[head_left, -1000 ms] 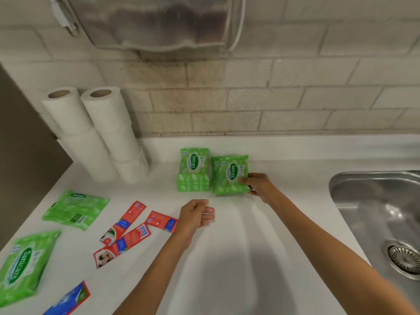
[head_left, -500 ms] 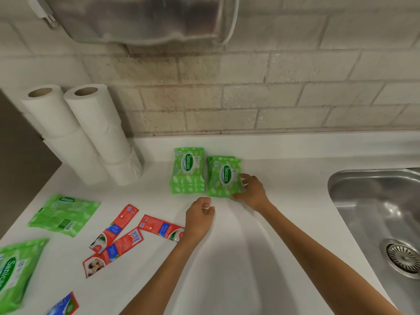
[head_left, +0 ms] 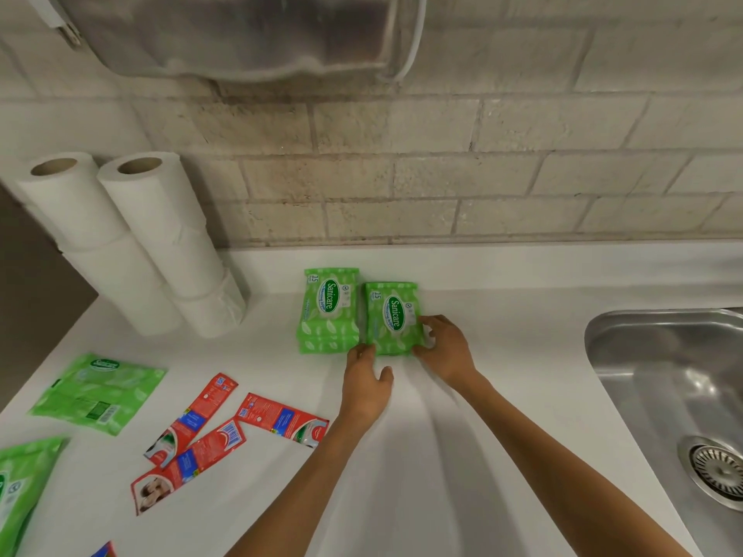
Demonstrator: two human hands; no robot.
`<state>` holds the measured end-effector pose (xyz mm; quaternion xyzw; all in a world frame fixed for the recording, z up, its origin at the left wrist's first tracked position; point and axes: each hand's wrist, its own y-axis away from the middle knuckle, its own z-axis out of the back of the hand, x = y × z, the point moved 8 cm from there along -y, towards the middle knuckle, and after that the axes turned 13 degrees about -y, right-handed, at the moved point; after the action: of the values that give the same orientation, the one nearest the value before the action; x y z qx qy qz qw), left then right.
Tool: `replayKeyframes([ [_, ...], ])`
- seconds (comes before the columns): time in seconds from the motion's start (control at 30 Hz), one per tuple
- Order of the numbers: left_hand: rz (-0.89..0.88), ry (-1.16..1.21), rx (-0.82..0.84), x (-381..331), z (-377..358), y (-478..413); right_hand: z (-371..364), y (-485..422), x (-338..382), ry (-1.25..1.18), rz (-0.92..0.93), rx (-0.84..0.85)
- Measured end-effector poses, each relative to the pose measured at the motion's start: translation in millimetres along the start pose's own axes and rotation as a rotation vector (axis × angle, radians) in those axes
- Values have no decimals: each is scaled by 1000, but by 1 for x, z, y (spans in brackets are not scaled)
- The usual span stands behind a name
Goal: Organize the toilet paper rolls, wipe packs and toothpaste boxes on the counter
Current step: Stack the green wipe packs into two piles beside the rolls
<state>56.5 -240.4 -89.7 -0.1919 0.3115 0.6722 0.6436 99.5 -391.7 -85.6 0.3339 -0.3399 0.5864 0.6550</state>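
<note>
- R hand [head_left: 442,347]: clamps the near-right corner of the right wipe stack [head_left: 392,319], thumb on the near edge, fingers over the right side.
- L hand [head_left: 368,379]: fingers bent, tips against the same stack's near-left corner, thumb off to the side. Can't tell if it pinches or only touches.
- Right wipe stack sits at counter [head_left: 502,396] centre, label up. The left wipe stack [head_left: 327,311] is just beside it at 9 o'clock, set slightly further back.
- Toilet paper rolls [head_left: 169,243]: two upright columns, touching, at 10 o'clock by the wall [head_left: 442,174].
- Loose wipe pack [head_left: 98,391] lies flat at 8 o'clock. Another wipe pack [head_left: 20,488] is cut off by the frame edge, nearer 7.
- Toothpaste boxes [head_left: 193,420]: three red ones lie scattered at abt 7 o'clock, at odd angles, two overlapping.
- Sink [head_left: 643,355] at 3–4 o'clock: steel basin, only a drain strainer [head_left: 719,472] seen in it.
- Dispenser [head_left: 241,34] on the wall at 12 o'clock: cloudy cover, contents can't be made out.
</note>
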Motion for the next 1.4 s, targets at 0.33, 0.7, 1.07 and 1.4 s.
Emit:
replayKeyframes([
  [0.33, 4, -65, 8, 2, -5, -6, -5, -4, -2, -36, -17, -31],
  [0.7, 17, -28, 32, 2, -4, 2, -3, 6, 3, 13, -31, -66],
  [1.07, 87, 140, -173, 36, 65, 45, -45, 62, 57, -182, -1, -32],
  [1.4, 181, 150, -306, 127, 153, 91, -145, 104, 131, -275, 25, 143],
])
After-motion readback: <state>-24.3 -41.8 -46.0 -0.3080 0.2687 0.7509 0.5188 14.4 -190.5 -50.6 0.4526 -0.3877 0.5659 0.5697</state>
